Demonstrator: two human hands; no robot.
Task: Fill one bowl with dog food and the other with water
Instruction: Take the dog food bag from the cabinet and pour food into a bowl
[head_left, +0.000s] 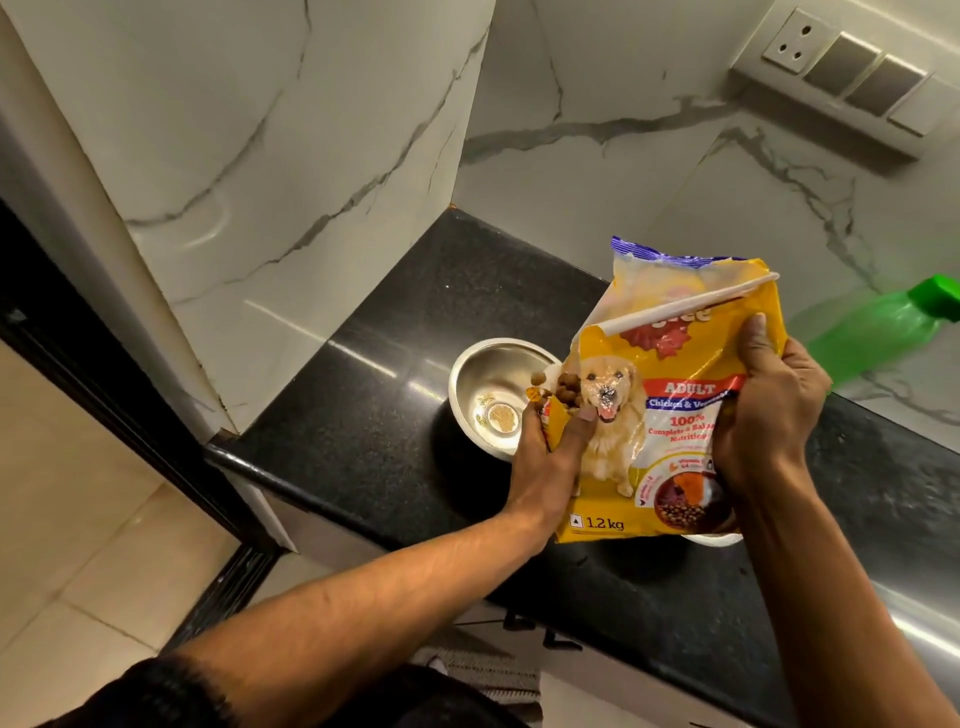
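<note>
I have the yellow dog food bag (670, 410) tipped over the black worktop (363, 415), its torn corner above the steel bowl (493, 395) that stands just beside it. My right hand (769, 415) grips the bag's upper side, and my left hand (545, 457), fingers (584, 421) pinched on the lower corner, steers the opening. Kibble (566, 389) shows at the mouth; I judge a slow tilt keeps it landing inside the rim. The green water bottle (878, 332) waits well apart.
</note>
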